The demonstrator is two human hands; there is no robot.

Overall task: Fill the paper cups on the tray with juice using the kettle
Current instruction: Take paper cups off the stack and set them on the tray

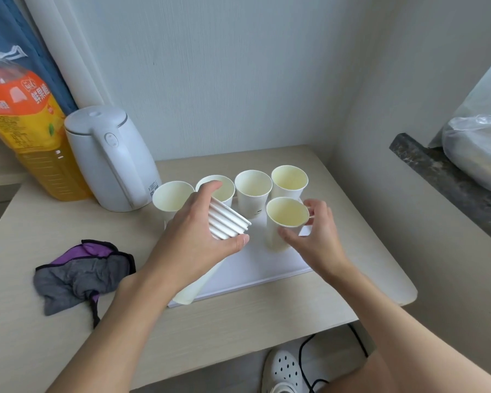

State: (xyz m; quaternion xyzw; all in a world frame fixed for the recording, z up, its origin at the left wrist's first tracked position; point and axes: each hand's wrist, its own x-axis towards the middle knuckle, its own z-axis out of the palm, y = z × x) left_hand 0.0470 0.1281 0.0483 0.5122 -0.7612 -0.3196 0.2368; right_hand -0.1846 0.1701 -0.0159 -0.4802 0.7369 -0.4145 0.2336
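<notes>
A pale wood-grain bench (238, 321) fills a corner of grey-white walls (224, 66), and a flat white tray (253, 268) lies on it. Along the tray's far edge stand four paper cups in a row (251, 191), upright and close together, their insides faintly yellow. Whether they hold liquid cannot be told.

Over the tray's left half, the left grip (199, 236) is curled round a stack of nested cups (227, 222), thumb beneath the rims. The stack is tilted, with its base by the tray's near left corner. Over the tray's right half, the right grip (315, 236) holds a single cup (275, 236) near its rim, thumb in front and fingers behind. The cup is upright; whether its base touches the tray cannot be told.

Beyond the tray's far left corner stands the white kettle (111, 157), lid shut, with an orange juice bottle (31, 131) further left and a blue curtain (12, 38) behind it. Left of the tray lies a crumpled grey and purple cloth (80, 276). Right of the tray, off the bench, a dark stone ledge (442, 177) carries a plastic-wrapped bundle (479, 148). On the floor below the tray's near side are a white clog (284, 370) and a black cable (304, 358).
</notes>
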